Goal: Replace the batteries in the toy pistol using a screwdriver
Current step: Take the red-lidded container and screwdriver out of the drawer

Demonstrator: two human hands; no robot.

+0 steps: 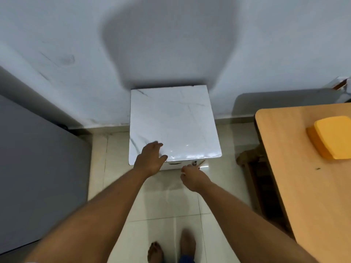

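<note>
1. Head view: I judge I'm only fetching things; neither toy pistol nor screwdriver shows anywhere.
2. Next, the key [197, 164] at the cabinet [174, 122] front probably needs turning.
3. Left hand [150, 158] rests flat, fingers relaxed, on the cabinet's top edge.
4. Right hand [191, 176] is curled at the key; whether it grips I cannot tell.

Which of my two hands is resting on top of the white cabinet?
Your left hand lies flat on the marble-look top of the white cabinet. Your right hand is lower, at the cabinet's front by the key.
</note>
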